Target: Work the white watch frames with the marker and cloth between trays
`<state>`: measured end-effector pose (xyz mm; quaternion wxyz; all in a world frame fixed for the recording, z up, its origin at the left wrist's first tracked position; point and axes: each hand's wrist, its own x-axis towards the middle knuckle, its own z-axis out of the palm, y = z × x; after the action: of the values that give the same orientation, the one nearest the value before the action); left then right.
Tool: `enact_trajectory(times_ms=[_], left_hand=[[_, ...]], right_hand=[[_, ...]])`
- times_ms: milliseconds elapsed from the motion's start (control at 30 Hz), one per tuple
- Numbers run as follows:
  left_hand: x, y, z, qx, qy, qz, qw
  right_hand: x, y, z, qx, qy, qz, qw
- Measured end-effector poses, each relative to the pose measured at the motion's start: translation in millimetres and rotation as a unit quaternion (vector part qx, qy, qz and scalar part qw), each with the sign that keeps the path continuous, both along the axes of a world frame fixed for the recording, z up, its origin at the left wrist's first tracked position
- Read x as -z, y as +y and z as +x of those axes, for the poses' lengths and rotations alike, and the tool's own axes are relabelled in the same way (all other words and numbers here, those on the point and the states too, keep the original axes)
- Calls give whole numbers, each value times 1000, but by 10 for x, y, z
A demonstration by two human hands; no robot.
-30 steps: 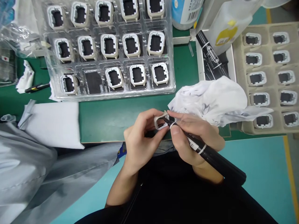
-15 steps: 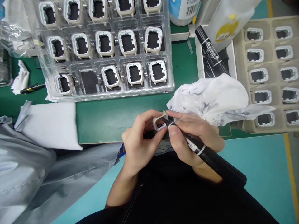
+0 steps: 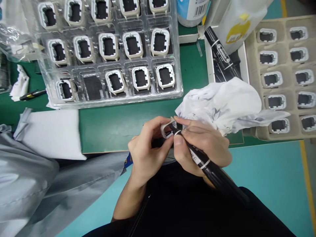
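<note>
Between the fingers and thumb of my left hand [image 3: 148, 144] is a small beige watch case frame [image 3: 163, 130], tilted so its opening shows. My right hand [image 3: 199, 144] grips a black marker [image 3: 197, 156] like a pen, its tip inside the frame's opening. The marker's rear end points down and to the right. My right fingertips are close to the frame's upper edge. A clear plastic tray [image 3: 118, 100] beyond my hands holds several similar frames, and one pocket [image 3: 92, 87] of its front row has no frame.
A crumpled white cloth [image 3: 219, 102] lies just right of my hands. Behind it a white box [image 3: 245, 65] holds another marker [image 3: 219, 49] and a bottle [image 3: 242, 26]. A beige tray [image 3: 254, 82] of frames is at right. White folded cloth [image 3: 51, 131] lies at left, beside a person's grey sleeve [image 3: 22, 177].
My right hand and the marker have shifted slightly left, and the marker's rear end has swung a little lower. The left hand still holds the frame in nearly the same place.
</note>
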<state>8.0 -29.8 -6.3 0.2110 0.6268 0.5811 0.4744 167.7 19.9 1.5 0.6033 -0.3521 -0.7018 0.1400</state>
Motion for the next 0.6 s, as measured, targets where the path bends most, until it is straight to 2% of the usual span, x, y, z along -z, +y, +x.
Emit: enact_trajectory(times_ms=[300, 467, 600], left_hand=[[-9, -14, 10, -5, -10, -9, 1000], [-7, -11, 6, -10, -17, -13, 1000], [3, -12, 9, -10, -42, -12, 999]], right_hand=[[-11, 20, -10, 6, 20, -3, 1000], [6, -9, 1, -7, -6, 12, 1000], [2, -17, 32, -14, -12, -3, 1000]])
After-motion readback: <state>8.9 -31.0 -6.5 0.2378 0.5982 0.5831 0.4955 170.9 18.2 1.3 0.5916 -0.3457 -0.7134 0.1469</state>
